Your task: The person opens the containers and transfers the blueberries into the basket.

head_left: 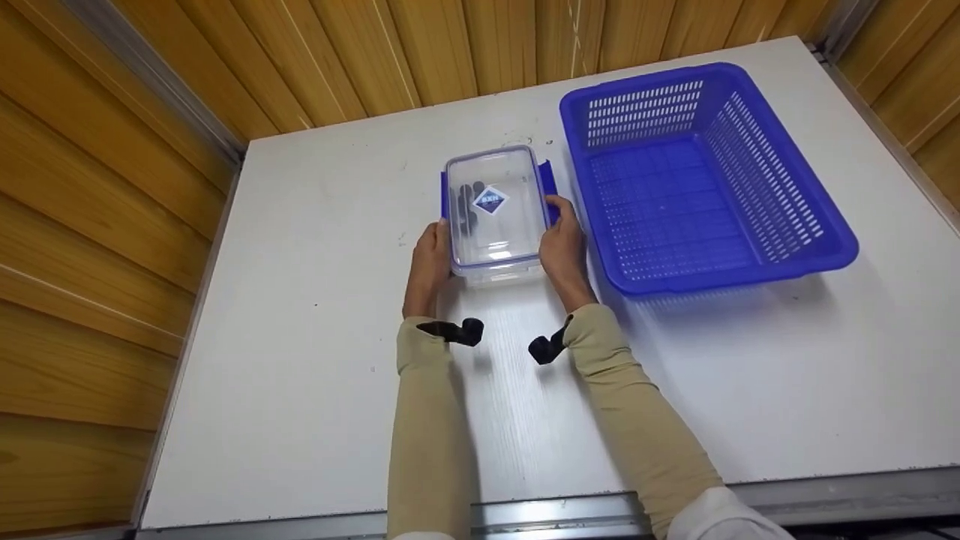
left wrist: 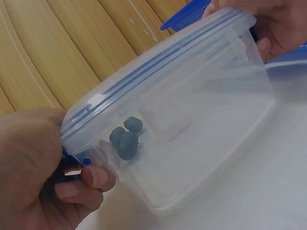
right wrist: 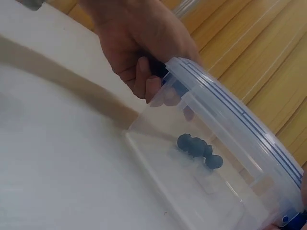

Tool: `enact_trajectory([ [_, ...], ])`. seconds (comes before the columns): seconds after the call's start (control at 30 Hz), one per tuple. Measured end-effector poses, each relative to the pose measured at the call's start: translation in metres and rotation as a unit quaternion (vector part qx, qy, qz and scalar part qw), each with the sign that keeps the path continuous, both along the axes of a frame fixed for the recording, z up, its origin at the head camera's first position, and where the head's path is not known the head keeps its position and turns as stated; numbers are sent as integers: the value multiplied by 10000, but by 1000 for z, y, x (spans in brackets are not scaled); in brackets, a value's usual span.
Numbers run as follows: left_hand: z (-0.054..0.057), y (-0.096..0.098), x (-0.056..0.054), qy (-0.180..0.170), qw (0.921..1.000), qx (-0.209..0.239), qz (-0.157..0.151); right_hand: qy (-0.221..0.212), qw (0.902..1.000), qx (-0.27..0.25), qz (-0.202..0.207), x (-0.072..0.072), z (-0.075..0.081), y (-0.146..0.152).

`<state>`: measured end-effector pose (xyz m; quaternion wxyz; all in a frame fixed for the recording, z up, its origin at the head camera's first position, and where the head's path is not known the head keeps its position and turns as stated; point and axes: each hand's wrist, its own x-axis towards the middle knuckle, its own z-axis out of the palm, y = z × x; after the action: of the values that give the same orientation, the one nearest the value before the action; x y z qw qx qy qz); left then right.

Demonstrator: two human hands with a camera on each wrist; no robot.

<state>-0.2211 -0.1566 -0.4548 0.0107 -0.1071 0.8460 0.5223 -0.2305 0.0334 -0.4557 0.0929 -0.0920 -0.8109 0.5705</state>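
Note:
A clear rectangular food container [head_left: 517,225] with a blue-edged lid and blue side latches is between my two hands. On its lid is a blue-and-white diamond sticker [head_left: 491,200]. Several dark blue round berries, which look like blueberries [left wrist: 127,143], lie inside towards the left side. My left hand [head_left: 430,261] grips the container's left side, its fingers curled below the latch in the left wrist view. With my right hand [head_left: 565,247] I hold the opposite side, the thumb by a blue latch [head_left: 548,178] that sticks outward. Whether the base touches the table cannot be told.
To the right of the container stands a large blue plastic basket [head_left: 611,270] with slotted walls and nothing seen inside. Both rest on a white table [head_left: 315,390]. Wood-look panel walls [head_left: 450,52] rise at the back and sides.

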Motion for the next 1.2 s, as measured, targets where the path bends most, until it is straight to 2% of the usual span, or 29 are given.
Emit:
enact_trajectory([
  [0.13,3,3,-3,5,9999,-134,-5,-85,9999,81,-39,1,2,2],
  [0.37,-7,2,-1,-290,9988,285,255,-84,9998,163,-38,1,5,4],
  [0.6,-9,2,-4,-22,10000,-7,65,-17,9999,105,-77,1,6,6],
  [0.73,-10,2,-4,-46,9999,-158,45,-149,9997,132,-104,1,4,7],
  [0.87,-13,2,-2,-195,9991,-323,214,-355,9990,184,-204,1,1,8],
  [1.0,-10,2,1,-177,9958,-700,558,-288,9988,161,-357,3,-1,6],
  [1.1,-2,2,4,-11,9929,-719,953,-56,9991,120,-399,4,0,3],
  [1.2,10,3,7,260,9917,-440,1179,93,9993,75,-365,7,1,0],
])
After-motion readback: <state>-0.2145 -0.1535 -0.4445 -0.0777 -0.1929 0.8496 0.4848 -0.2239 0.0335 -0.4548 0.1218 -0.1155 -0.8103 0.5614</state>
